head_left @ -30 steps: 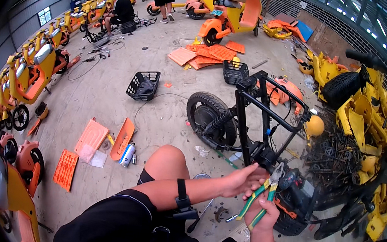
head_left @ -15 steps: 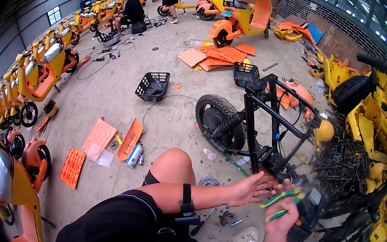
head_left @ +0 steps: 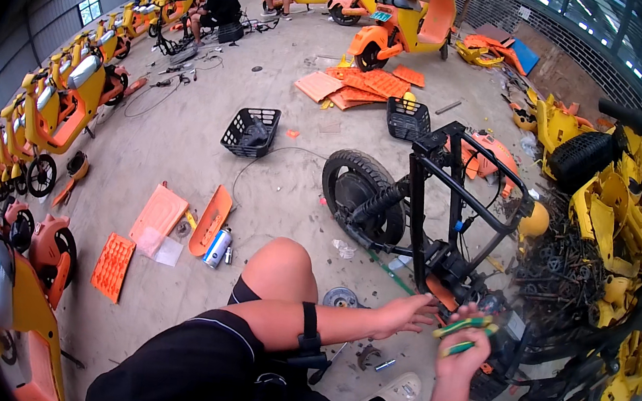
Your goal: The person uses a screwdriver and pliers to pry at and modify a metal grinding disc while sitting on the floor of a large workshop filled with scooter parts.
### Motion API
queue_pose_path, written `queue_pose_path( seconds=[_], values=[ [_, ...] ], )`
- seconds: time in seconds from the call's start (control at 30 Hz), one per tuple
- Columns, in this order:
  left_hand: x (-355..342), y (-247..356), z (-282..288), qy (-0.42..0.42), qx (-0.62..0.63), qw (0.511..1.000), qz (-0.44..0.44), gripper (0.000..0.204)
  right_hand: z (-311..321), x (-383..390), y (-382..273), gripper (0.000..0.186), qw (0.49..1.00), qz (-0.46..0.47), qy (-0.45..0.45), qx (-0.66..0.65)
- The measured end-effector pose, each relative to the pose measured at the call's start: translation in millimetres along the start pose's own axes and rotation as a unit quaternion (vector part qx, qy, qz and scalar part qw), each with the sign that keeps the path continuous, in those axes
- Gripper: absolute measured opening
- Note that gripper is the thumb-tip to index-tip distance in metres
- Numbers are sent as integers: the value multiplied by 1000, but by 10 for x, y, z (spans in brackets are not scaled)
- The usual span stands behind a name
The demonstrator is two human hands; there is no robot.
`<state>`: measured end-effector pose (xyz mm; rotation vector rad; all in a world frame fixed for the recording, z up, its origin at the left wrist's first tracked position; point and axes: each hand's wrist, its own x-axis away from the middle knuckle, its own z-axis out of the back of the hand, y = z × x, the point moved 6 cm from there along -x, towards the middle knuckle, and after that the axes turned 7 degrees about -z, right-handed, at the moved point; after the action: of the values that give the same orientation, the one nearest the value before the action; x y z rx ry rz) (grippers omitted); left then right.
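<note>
My right hand (head_left: 465, 354) is closed around pliers with green and yellow handles (head_left: 464, 327); the jaws cannot be made out. To its left, my left hand (head_left: 403, 316) reaches forward with fingers stretched and apart, holding nothing I can see. Both hands are at the near, lower end of a stripped black scooter frame (head_left: 418, 212). An orange part (head_left: 440, 291) shows among the frame's dark components, just beyond my fingers. The rear wheel (head_left: 340, 191) lies toward the far left end of the frame. Whether either hand touches the frame cannot be told.
A screwdriver (head_left: 319, 376), a round metal disc (head_left: 341, 298) and a spray can (head_left: 217, 248) lie on the floor. Black baskets (head_left: 250, 132) stand farther off. Yellow scrap panels (head_left: 615, 221) pile up at right. Scooters (head_left: 50, 119) line the left; people are in the background.
My left hand has shifted slightly down, its fingers less spread. The pliers' handles have come closer together in my right hand. The background standing person has shifted left.
</note>
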<state>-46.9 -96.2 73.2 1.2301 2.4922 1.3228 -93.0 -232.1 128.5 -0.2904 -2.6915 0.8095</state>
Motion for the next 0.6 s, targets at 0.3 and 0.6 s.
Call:
queue_pose_path(
  seconds=[0.3,0.6],
  values=[
    [200,300,-267,-52,129,990,-5,48,360,-317,245,58,975,35,126,180],
    [403,700,-22,3,-473,826,-307,40,252,111,411,21,933,-231,109,252]
  ],
)
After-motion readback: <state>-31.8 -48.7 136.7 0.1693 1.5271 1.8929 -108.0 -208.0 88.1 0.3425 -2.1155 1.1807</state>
